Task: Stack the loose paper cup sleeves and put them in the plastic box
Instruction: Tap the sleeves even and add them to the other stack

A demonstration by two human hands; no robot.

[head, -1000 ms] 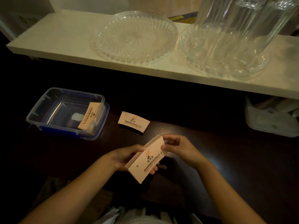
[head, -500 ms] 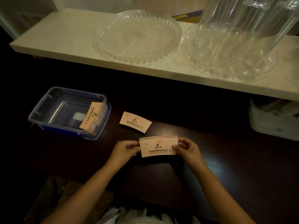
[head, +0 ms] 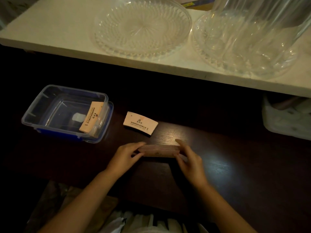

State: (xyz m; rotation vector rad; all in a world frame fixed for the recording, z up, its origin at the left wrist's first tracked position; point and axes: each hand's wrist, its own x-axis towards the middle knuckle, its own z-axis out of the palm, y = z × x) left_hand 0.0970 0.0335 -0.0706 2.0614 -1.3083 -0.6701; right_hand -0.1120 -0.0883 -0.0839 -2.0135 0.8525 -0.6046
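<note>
Sleeves squared between both hands

At left of the frame, the plastic box (head: 50, 113) holds one sleeve (head: 91, 117). At centre, a loose pile (head: 140, 123) lies flat. Below it, the stack of sleeves (head: 159, 149) is gripped endwise by the left hand (head: 125, 158) and the right hand (head: 189, 158).

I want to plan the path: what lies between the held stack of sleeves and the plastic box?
In the head view, only bare dark table lies between the held stack and the plastic box. The loose sleeves lie off that line.
</note>
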